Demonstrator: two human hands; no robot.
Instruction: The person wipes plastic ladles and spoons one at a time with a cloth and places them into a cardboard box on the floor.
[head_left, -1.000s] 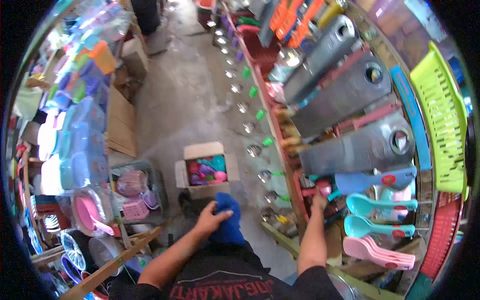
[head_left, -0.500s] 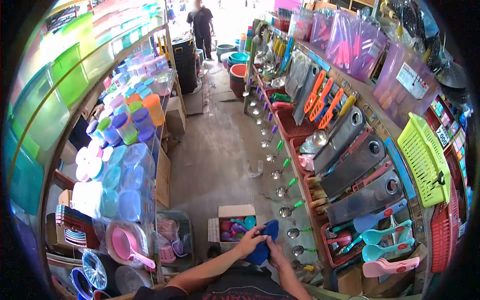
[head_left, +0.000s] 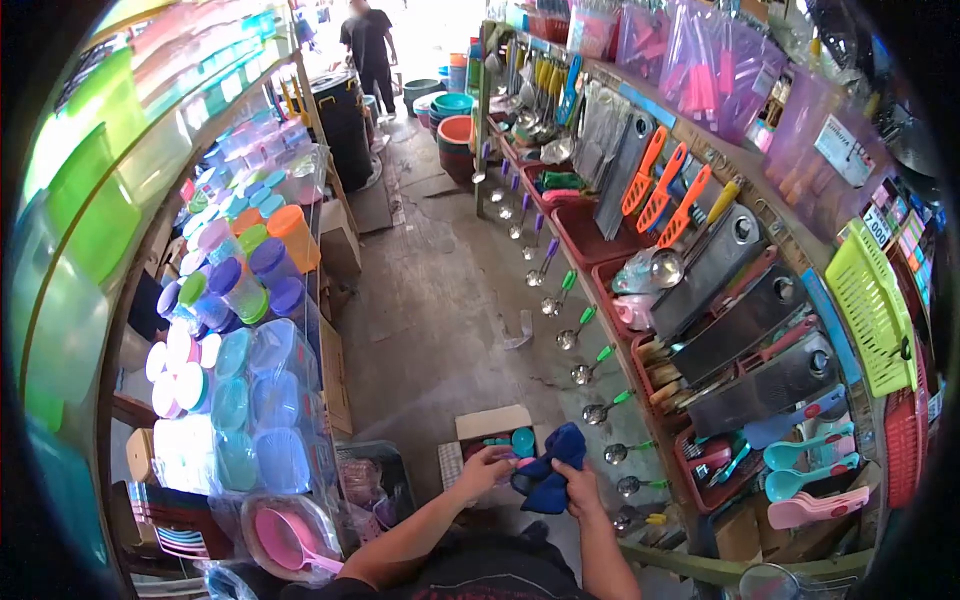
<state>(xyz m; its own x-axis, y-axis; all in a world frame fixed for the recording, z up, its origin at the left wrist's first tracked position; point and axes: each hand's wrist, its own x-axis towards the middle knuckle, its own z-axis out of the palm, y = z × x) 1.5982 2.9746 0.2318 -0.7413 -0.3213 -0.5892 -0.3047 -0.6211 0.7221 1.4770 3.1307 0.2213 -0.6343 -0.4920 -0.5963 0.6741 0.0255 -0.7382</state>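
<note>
My right hand (head_left: pixel 580 487) grips a dark blue cloth (head_left: pixel 564 452), bunched up with part of it hanging down below the fingers. To its left, my left hand (head_left: pixel 484 472) is closed, fingertips together, at the cloth's left side. Something small and pinkish shows at those fingertips, too small to name. Beneath both hands a cardboard box (head_left: pixel 492 421) stands on the floor, its flaps folded out. Colourful plastic items lie inside, among them a teal cup (head_left: pixel 522 441); my hands and the cloth hide much of the box.
Ladles (head_left: pixel 594 412) hang along the right shelf edge, beside red baskets (head_left: pixel 590 232) and graters (head_left: pixel 768 385). Plastic containers (head_left: pixel 281 401) and a wrapped pink dipper (head_left: pixel 284 532) fill the left shelf. A person (head_left: pixel 370 50) stands at the aisle's far end, near buckets (head_left: pixel 455 140).
My left hand has come off the blue cloth and moved to its left. The cloth is now bunched in my right hand. The view has shifted, and the far person has changed stance.
</note>
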